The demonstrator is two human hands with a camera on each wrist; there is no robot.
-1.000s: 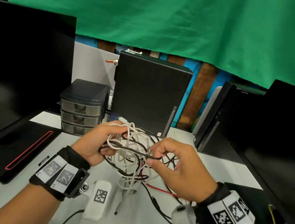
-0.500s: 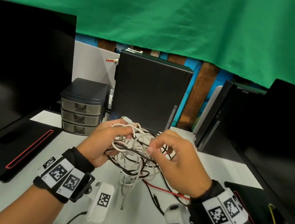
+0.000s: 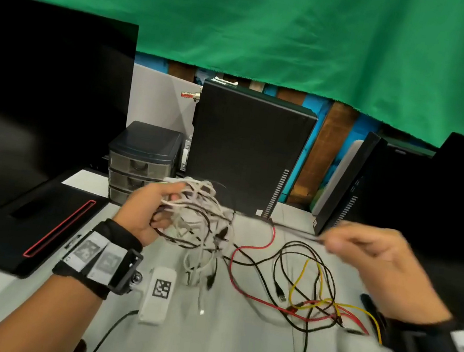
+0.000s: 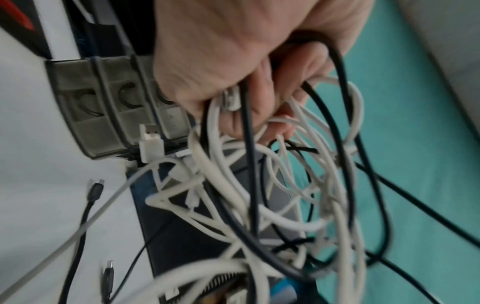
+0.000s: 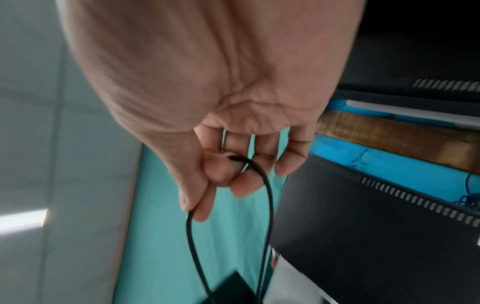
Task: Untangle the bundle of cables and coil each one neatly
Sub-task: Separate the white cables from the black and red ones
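Gripping the bundle of cables (image 3: 198,216) above the table (image 3: 230,348), left hand (image 3: 145,211), fingers curled through white and black loops; same grasp close up from the left wrist (image 4: 233,67), with loops of the bundle (image 4: 285,185) hanging below the fingers (image 4: 306,65). White USB plug (image 4: 150,142) jutting from the tangle near the hand. Several white ends dangling from the bundle down to the table surface.

Pinching a thin black cable (image 3: 291,230) between thumb and fingertips, right hand (image 3: 376,262), held out well to the right of the bundle. Cable stretched nearly straight from bundle to pinch. From the right wrist: hand (image 5: 207,92) closed in a narrow pinch, black cable (image 5: 267,195) looping down from the fingertips (image 5: 202,207). Motion blur on both hands.

Lying loose on the table between and below the hands: red wire (image 3: 242,266), yellow wire (image 3: 303,278), more black leads crossing over them, one ending in a USB plug (image 3: 281,294).

Standing behind the bundle: upright black computer case (image 3: 243,153); to its left, small grey drawer unit (image 3: 140,160) with three drawers. Second black case (image 3: 357,187) leaning at right. Dark monitor (image 3: 43,89) at left. Green cloth (image 3: 275,26) hung across the back.
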